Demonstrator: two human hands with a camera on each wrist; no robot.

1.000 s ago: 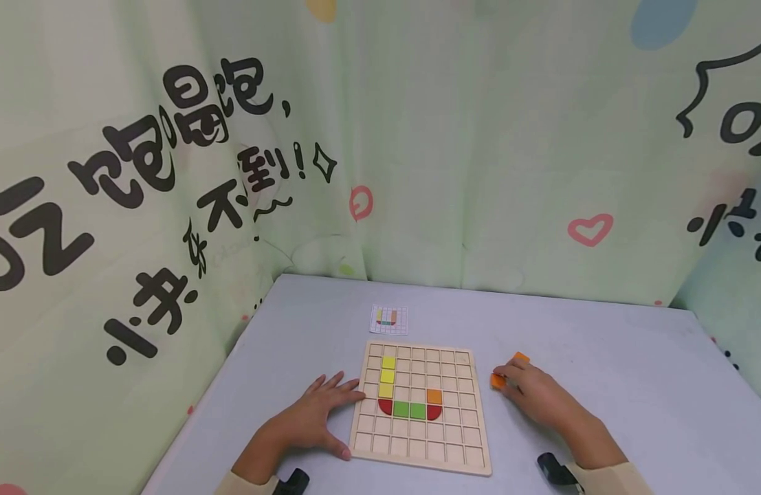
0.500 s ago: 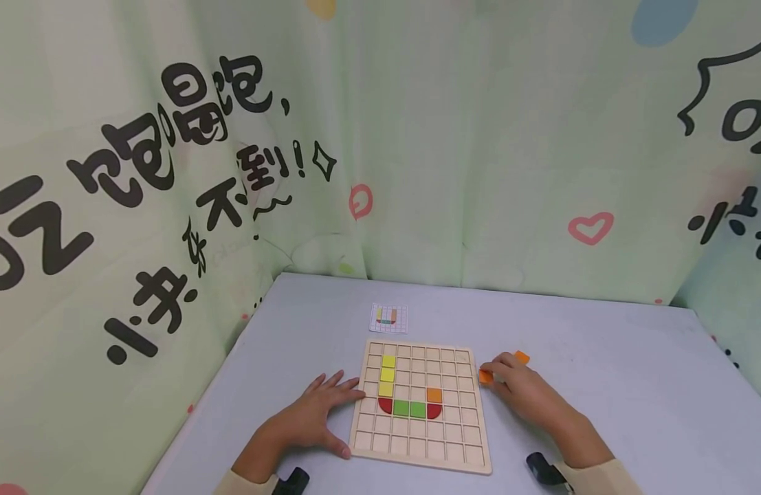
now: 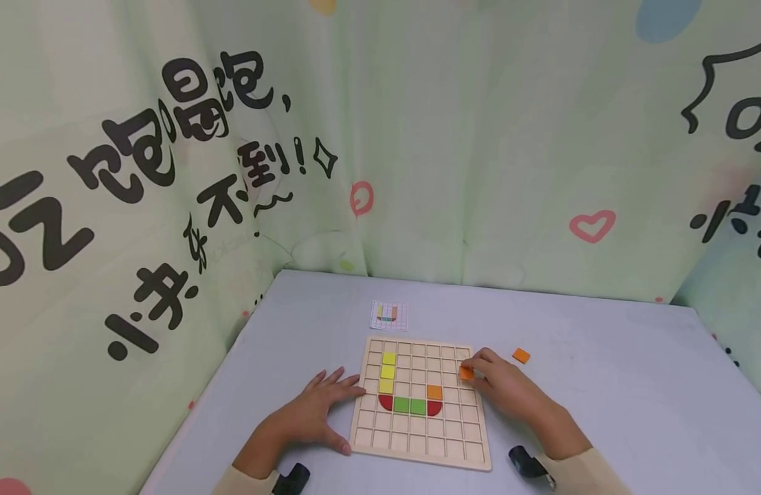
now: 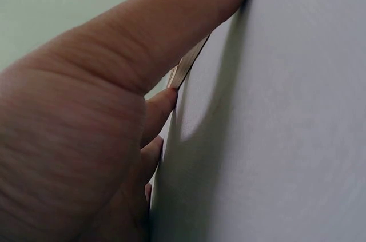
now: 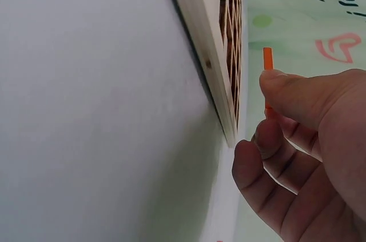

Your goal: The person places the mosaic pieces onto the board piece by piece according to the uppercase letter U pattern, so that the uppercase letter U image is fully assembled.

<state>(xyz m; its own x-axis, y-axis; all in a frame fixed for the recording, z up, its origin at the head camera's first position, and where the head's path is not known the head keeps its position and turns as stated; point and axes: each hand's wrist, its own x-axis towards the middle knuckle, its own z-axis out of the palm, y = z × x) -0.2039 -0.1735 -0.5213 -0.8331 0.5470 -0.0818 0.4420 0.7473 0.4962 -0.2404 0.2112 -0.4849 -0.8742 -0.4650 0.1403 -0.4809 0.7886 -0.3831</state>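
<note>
A wooden grid board [image 3: 417, 440] lies on the table. Yellow squares [image 3: 388, 372] run down its left side, above a red rounded piece [image 3: 385, 402]. Green squares [image 3: 410, 406], another red rounded piece [image 3: 434, 408] and an orange square [image 3: 434, 392] continue the pattern. Over the board's right edge, my right hand [image 3: 510, 385] pinches an orange square tile [image 5: 267, 59] between thumb and fingers, above the surface in the right wrist view. My left hand [image 3: 312, 412] lies spread at the board's left edge, thumb and fingertip touching it.
A small card [image 3: 389, 316] with a coloured grid pattern lies behind the board. One loose orange square tile [image 3: 521, 355] rests on the white table [image 3: 603, 371], right of the board. A printed curtain [image 3: 479, 151] hangs around the table.
My right hand has moved left with the orange tile, from the table beside the board to over its right edge. The second orange tile stays behind. My left hand keeps its place.
</note>
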